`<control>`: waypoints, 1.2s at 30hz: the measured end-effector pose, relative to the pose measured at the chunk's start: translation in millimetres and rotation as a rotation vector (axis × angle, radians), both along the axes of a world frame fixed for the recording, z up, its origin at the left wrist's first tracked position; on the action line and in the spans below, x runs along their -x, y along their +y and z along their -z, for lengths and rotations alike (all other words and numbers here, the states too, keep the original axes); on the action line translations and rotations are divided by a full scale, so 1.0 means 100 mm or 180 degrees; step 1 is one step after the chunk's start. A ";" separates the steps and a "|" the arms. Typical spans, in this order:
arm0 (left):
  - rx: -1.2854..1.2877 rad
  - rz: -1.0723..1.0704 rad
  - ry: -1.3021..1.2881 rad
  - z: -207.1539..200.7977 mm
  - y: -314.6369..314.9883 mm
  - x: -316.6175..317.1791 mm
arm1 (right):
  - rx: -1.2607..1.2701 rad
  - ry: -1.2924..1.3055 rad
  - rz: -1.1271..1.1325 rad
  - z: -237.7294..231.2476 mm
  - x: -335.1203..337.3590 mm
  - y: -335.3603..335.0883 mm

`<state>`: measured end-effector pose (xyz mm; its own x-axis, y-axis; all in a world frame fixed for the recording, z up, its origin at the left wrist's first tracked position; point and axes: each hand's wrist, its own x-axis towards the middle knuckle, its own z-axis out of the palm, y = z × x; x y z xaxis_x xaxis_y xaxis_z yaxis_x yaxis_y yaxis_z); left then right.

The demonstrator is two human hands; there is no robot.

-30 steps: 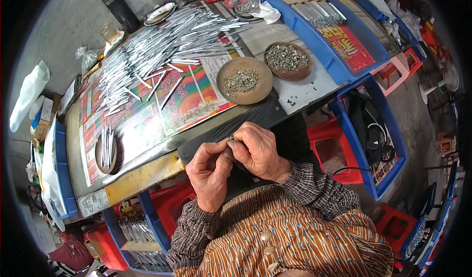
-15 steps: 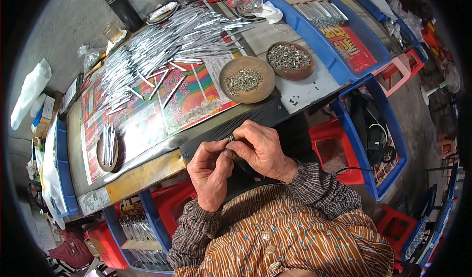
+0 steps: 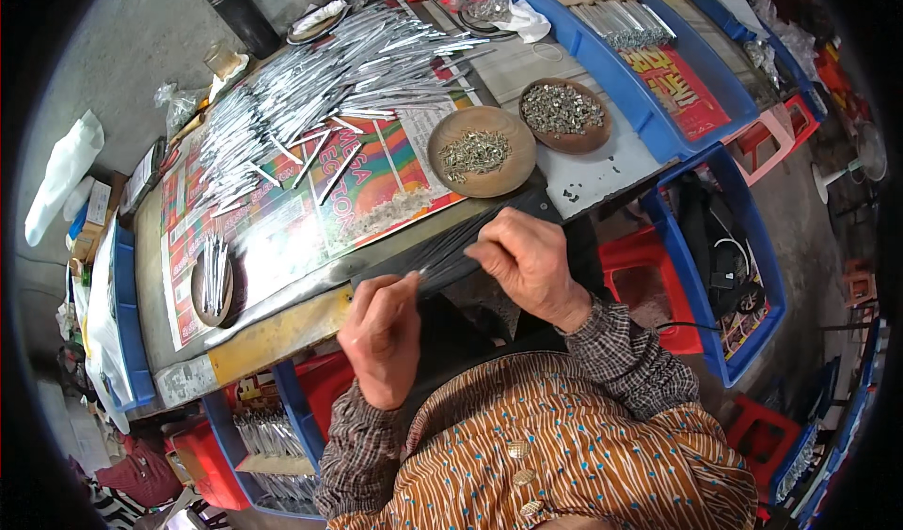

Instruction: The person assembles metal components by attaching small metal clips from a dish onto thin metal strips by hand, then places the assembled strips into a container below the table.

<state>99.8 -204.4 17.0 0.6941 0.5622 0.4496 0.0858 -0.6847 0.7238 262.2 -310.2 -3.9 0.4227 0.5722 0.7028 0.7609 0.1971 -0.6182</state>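
Note:
My left hand [image 3: 384, 342] is closed in a pinch in front of the bench's near edge. A faint shiny bit shows at its fingertips, too small to name. Apart from it and farther right, my right hand [image 3: 529, 268] is also closed, thumb against the fingers; whatever it holds is hidden. Just beyond the right hand, a wooden plate [image 3: 513, 168] bears a heap of small brassy metal pieces [image 3: 475, 154]. Beside that plate stands a darker bowl [image 3: 594, 141] of small grey metal parts [image 3: 562, 110]. Many thin silvery rods [image 3: 310, 88] lie piled across the bench.
An oval dish [image 3: 199, 285] with several rods sits at the left of the bench. Blue trays [image 3: 649, 121] stand at the right, one with bundled rods [image 3: 621, 24]. A black flask [image 3: 243, 15] is at the back. Red stools [image 3: 649, 271] are below the bench.
My hands were together, fingertips meeting. They have now moved apart, the left one leftward and the right one up and to the right. The view has shifted slightly.

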 end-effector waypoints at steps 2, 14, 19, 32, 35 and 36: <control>-0.0651 -0.0095 0.0258 -0.03 0.10 0.09 | 0.0032 0.0520 -0.0027 0.00 -0.04 -0.04; -0.1556 0.0443 0.0732 0.04 0.17 -0.25 | -0.0040 0.0393 -0.0001 0.02 -0.07 0.02; -0.1589 0.0431 0.0867 0.07 0.10 -0.48 | -0.0031 0.0389 0.0016 0.04 -0.07 0.03; 0.0275 0.0338 -0.0031 -0.03 -0.04 -0.18 | 0.0087 -0.0226 0.0108 -0.03 0.13 -0.11; 0.0693 0.0354 -0.0045 -0.01 -0.10 -0.11 | 0.0044 -0.0184 -0.0115 -0.01 0.21 -0.07; 0.0830 0.0393 -0.0110 0.01 -0.12 -0.09 | 0.0039 -0.0113 -0.0163 0.02 0.24 -0.05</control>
<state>108.7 -216.0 16.0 0.7514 0.5741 0.3253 -0.0143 -0.4787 0.8779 238.5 -315.3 -6.2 0.3676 0.6011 0.7096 0.7715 0.2289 -0.5936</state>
